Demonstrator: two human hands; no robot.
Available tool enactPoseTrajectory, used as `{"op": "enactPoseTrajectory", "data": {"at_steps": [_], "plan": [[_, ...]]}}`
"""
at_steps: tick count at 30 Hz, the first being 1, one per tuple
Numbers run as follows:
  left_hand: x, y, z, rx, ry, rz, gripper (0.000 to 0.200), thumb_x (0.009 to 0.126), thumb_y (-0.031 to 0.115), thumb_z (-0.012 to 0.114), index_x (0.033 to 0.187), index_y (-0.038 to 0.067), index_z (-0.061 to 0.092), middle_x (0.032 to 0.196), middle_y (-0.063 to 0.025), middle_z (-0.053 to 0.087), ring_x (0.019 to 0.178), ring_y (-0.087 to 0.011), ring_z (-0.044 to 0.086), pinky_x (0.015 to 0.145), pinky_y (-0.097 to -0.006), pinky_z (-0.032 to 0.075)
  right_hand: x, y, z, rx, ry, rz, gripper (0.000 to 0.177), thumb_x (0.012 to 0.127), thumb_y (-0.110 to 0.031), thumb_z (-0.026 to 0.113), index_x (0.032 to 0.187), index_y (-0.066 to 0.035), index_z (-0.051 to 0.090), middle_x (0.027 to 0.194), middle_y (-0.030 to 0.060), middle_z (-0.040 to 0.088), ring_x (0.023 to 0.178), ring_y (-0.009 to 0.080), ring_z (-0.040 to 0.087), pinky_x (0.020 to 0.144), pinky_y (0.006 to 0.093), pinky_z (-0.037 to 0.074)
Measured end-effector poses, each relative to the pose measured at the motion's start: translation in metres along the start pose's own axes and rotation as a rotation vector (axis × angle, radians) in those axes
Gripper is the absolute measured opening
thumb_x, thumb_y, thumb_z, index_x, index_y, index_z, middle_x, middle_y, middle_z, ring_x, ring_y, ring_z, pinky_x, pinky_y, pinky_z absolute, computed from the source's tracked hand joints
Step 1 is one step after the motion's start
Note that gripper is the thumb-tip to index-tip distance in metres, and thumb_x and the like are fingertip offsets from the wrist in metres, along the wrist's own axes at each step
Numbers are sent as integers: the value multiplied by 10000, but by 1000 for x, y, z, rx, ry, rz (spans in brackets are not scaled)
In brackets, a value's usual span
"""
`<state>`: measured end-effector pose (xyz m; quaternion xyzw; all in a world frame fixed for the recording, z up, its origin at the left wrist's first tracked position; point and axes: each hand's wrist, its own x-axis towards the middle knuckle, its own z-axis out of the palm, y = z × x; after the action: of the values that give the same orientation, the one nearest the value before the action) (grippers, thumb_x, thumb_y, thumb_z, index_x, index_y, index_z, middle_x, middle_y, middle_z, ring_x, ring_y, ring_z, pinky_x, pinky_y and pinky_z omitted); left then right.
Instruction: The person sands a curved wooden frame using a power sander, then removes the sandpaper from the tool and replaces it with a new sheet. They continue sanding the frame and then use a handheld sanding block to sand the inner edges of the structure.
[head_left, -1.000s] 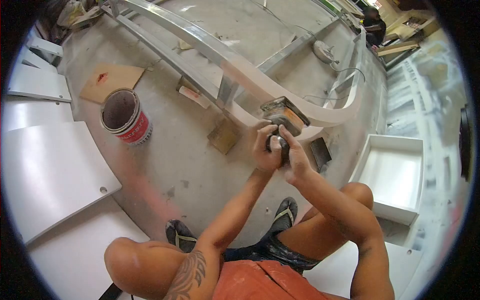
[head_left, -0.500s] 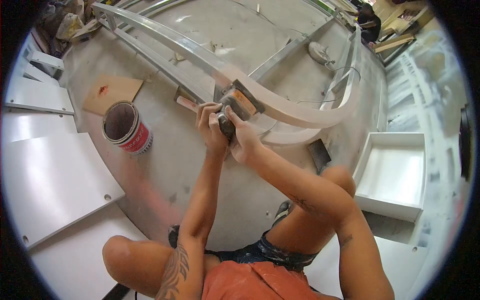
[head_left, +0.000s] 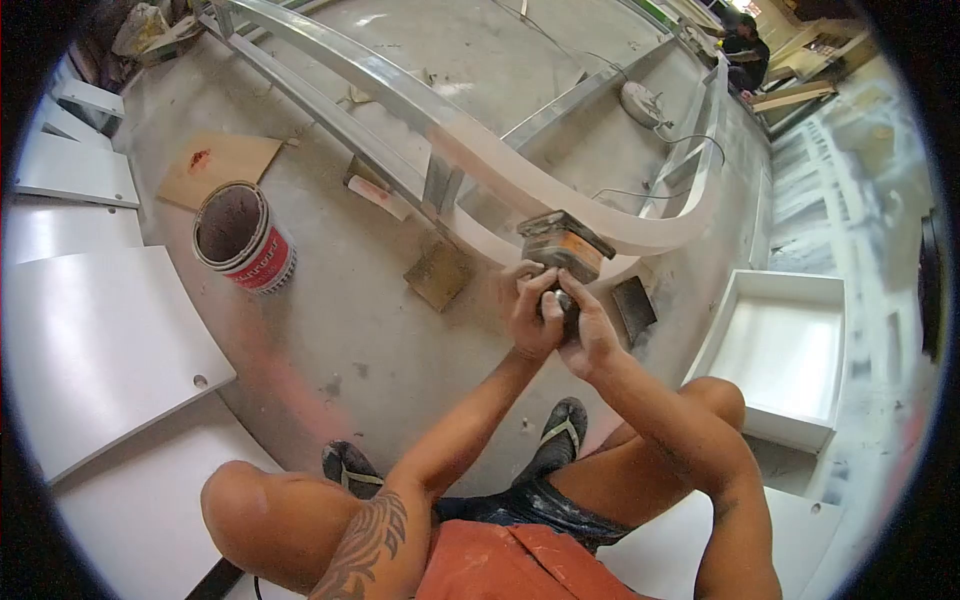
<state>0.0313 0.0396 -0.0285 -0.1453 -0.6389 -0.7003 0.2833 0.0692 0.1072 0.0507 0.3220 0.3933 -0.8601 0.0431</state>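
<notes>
A black and orange power sander is gripped by both hands, its flat pad set against the outer side of a curved metal frame. My left hand is closed round the left side of the sander's body. From the right, my right hand wraps the same body, with the thumb lying along the top. Where the sander meets it, the frame's curve has a pale, dusty coat, while its straight bars farther left are shiny bare metal.
A paint can with a red label stands on the floor at left, near a stained cardboard piece. White panels lie along the left. At right sits a white drawer box. Another person is far back at right.
Both hands have moved the sander to the right along the frame's curve and slightly nearer to me. A brown square pad on the floor now shows where my arms were.
</notes>
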Motion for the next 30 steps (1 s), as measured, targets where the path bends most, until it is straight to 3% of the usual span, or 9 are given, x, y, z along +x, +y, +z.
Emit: {"op": "enactPoseTrajectory", "data": {"at_steps": [5,9,11,12,16,21,26,30], "plan": [[-18,7,17,-29,-15,-57,298,924,233,521,1093,20,645,1114,-191,567,1066,-340,538,957,-476,429,-15,-9,-9,-19,108,-58,257,989,-323,691,1144,-119,663,1007,1,677,916,130,668,845,297,554],[-9,1,13,-80,40,-75,304,941,253,497,1063,18,647,1108,-187,563,1077,-337,536,958,-473,428,-3,0,-4,-29,63,-56,283,978,-341,708,1139,-112,668,1002,7,683,908,137,668,836,310,552],[2,1,1,-152,72,-205,332,953,290,475,1023,15,649,1087,-186,567,1063,-335,546,944,-481,437,4,9,12,-79,89,-53,309,965,-358,725,1136,-106,672,1007,11,688,912,142,665,832,334,546],[7,-10,-4,-113,111,-139,287,939,205,484,1024,9,675,993,-167,629,1018,-334,580,948,-454,453,19,18,12,-53,73,-71,339,958,-357,735,1145,-81,672,1033,29,688,928,162,663,851,358,541],[40,-42,-35,-70,96,-51,331,953,238,452,952,-3,679,965,-167,625,953,-325,587,900,-442,467,39,33,56,-40,90,-20,377,962,-350,736,1174,-48,656,1076,52,683,970,179,654,890,362,530],[87,-76,-67,-118,122,-156,391,958,274,452,903,-40,678,893,-145,607,885,-281,581,857,-422,468,92,59,98,84,-97,-59,536,943,-398,758,1245,19,608,1170,83,670,1064,199,629,967,358,499],[127,-75,-83,-85,97,-108,403,951,273,458,889,-48,692,884,-134,607,868,-263,577,850,-412,467,102,59,133,84,-35,-38,572,934,-410,765,1279,16,605,1222,99,670,1110,214,621,1002,375,479],[117,-75,-81,-84,98,-146,422,955,275,425,901,-62,673,882,-137,599,864,-263,567,846,-402,462,100,58,123,27,-17,-31,602,913,-430,782,1295,3,610,1256,107,669,1151,225,608,1042,382,443]]}}
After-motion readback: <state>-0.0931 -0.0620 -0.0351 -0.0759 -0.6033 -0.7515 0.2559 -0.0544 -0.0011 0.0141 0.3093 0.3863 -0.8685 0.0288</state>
